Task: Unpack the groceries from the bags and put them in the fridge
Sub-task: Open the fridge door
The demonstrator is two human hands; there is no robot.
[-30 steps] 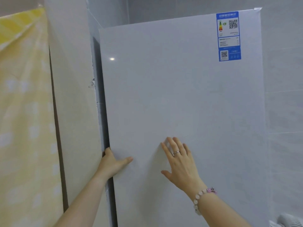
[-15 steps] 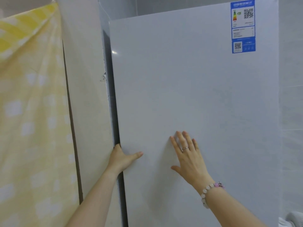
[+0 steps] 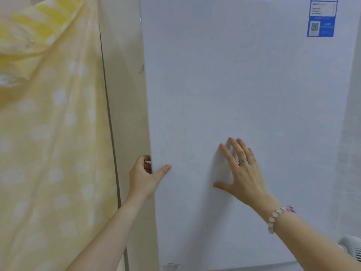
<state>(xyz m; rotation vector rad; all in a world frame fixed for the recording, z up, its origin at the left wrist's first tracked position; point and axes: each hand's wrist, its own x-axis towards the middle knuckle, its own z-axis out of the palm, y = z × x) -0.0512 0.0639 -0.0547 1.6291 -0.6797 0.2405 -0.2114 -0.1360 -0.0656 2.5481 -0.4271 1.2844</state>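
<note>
A tall white fridge door [image 3: 244,90] fills most of the head view. My left hand [image 3: 145,178] grips its left edge, with the fingers curled round behind the edge and the thumb lying on the front. My right hand [image 3: 241,171] lies flat on the door's front with straight, spread fingers; it wears a ring and a bead bracelet. The dark gap seen earlier along the door's left edge no longer shows. No bags or groceries are in view.
A yellow cloth with white spots [image 3: 50,143] hangs at the left. A cream wall panel [image 3: 125,94] stands between the cloth and the fridge. A blue energy label [image 3: 321,18] sits at the door's top right. A white object [image 3: 351,245] shows at the lower right.
The view has moved closer and lower, so the fridge top is out of frame. The dark gap by the door's left edge has closed from sight. Both hands stay on the door.
</note>
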